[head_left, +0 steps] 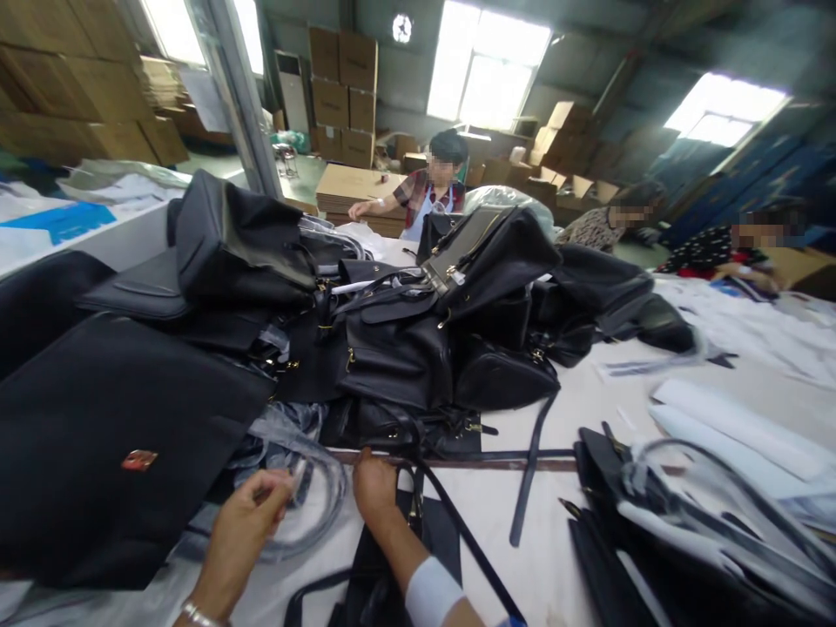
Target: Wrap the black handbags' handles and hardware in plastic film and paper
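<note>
My left hand (pixel 252 522) is closed in a pinch on a clear plastic wrap (pixel 313 488) that loops around a strap near the table's front. My right hand (pixel 374 483) is closed on the top edge of a black handbag (pixel 392 557) lying in front of me, close to a long dark strap (pixel 457 459). A heap of black leather handbags (pixel 405 331) rises just beyond both hands. A large flat black bag with a small red emblem (pixel 111 444) lies to the left of my left hand.
More black bags with wrapped handles (pixel 685 522) lie at the right. White paper sheets (pixel 738 427) cover the table's right side. Three people (pixel 437 187) work at the far side. Cardboard boxes (pixel 343 87) are stacked behind them.
</note>
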